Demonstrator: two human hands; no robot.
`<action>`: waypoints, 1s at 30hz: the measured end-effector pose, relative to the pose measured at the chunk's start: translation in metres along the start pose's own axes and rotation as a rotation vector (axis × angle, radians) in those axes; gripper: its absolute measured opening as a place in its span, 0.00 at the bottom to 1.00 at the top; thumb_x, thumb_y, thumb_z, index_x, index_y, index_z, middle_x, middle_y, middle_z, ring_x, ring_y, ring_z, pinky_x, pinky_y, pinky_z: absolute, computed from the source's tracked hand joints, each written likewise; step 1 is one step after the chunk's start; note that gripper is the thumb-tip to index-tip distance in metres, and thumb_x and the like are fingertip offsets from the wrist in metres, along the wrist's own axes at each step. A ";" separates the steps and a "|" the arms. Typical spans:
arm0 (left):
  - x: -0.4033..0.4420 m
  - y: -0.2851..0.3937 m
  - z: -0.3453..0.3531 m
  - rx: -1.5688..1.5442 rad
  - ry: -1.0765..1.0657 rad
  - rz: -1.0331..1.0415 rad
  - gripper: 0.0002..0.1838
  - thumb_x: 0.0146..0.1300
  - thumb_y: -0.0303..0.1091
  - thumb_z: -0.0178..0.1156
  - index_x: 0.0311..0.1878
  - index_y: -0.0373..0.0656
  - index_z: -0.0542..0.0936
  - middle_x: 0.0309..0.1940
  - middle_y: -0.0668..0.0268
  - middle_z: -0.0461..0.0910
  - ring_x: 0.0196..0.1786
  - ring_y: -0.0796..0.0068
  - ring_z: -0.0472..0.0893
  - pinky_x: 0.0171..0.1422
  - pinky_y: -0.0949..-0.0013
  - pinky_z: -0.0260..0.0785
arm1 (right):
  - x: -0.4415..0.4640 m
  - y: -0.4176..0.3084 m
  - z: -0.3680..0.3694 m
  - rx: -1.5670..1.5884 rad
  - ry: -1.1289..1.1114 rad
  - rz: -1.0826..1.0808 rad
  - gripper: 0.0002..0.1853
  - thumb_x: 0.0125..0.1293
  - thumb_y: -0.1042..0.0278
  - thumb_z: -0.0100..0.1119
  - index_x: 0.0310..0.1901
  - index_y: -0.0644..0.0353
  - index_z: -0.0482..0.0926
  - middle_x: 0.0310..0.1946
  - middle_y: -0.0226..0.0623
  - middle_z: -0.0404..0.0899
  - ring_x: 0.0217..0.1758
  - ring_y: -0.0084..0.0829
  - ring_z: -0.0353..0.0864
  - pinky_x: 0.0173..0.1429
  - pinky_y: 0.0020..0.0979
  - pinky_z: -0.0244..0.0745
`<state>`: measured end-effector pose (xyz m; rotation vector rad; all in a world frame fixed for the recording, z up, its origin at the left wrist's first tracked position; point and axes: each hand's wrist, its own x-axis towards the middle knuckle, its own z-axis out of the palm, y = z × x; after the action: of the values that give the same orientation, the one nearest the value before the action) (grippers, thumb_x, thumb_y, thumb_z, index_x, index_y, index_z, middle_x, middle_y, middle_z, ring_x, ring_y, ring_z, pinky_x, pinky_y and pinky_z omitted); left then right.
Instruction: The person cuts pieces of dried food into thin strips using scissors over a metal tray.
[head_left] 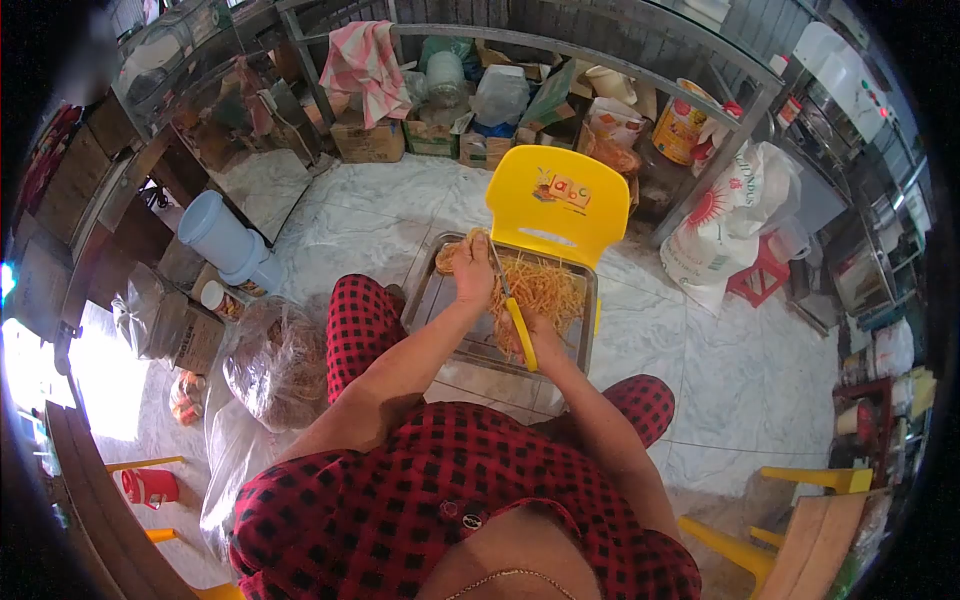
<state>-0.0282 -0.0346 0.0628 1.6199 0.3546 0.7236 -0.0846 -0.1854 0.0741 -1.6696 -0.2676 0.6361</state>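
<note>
My left hand is closed on a flat, tan, dried-looking piece whose kind I cannot make out. Yellow-handled scissors are gripped in my right hand, their blades pointing away from me beside the left fingers. Both hands are over a metal tray on a yellow chair with "abc" on its backrest. A heap of thin, straw-coloured strips covers the tray's right side. More tan pieces lie at its far left corner, partly hidden by my left hand.
A large clear plastic bag with brown contents stands on the left, near white buckets. At the right are a white printed sack and a red stool. Cardboard boxes line the back under a metal-framed table.
</note>
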 end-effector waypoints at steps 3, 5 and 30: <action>-0.001 0.000 0.000 0.017 0.007 0.036 0.17 0.69 0.40 0.48 0.39 0.31 0.73 0.30 0.64 0.74 0.34 0.76 0.69 0.41 0.71 0.64 | 0.002 0.011 0.003 -0.025 0.007 -0.017 0.17 0.63 0.51 0.54 0.40 0.58 0.73 0.16 0.26 0.68 0.14 0.19 0.67 0.19 0.22 0.64; 0.001 -0.003 0.001 -0.018 0.001 0.024 0.17 0.69 0.40 0.48 0.40 0.32 0.73 0.30 0.64 0.74 0.34 0.76 0.69 0.41 0.71 0.64 | 0.021 0.044 0.003 -0.045 0.017 -0.017 0.18 0.63 0.50 0.54 0.40 0.58 0.74 0.17 0.27 0.68 0.15 0.19 0.68 0.20 0.22 0.64; -0.014 -0.003 0.002 0.014 0.050 0.096 0.16 0.67 0.39 0.50 0.34 0.32 0.74 0.24 0.64 0.73 0.29 0.77 0.69 0.36 0.68 0.65 | 0.019 0.031 0.000 0.150 -0.148 -0.041 0.26 0.62 0.37 0.48 0.39 0.57 0.67 0.19 0.31 0.68 0.16 0.23 0.70 0.21 0.25 0.67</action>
<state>-0.0363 -0.0441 0.0560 1.6427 0.3196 0.8369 -0.0742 -0.1814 0.0397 -1.4721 -0.3509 0.7330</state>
